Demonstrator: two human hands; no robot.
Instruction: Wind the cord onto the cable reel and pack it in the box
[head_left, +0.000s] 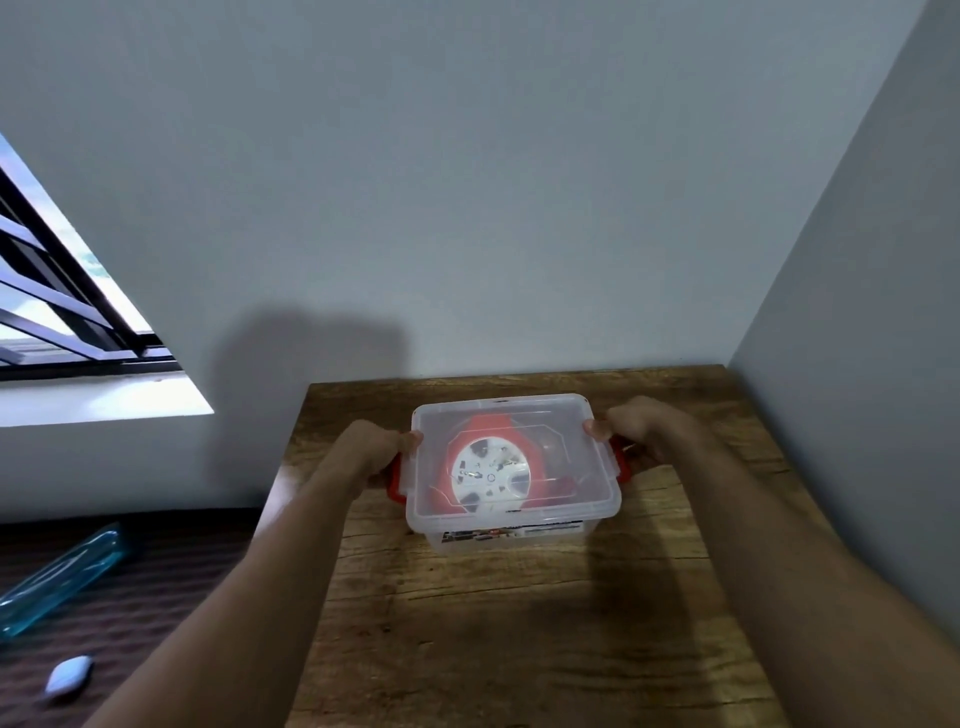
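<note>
Home room: wooden table (519, 623), barred window (67, 291), plain walls (467, 182).

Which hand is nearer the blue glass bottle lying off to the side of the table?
Left. The left hand grips the box's left end, the side towards the bottle; the right hand holds the opposite end, farther away.

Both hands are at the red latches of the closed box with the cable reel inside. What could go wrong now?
1. The lid may not be locked: the left hand and right hand press at the red latches, and it might open if lifted.
2. Fingers could get pinched under a latch.
3. The box might slide on the wooden table.
</note>
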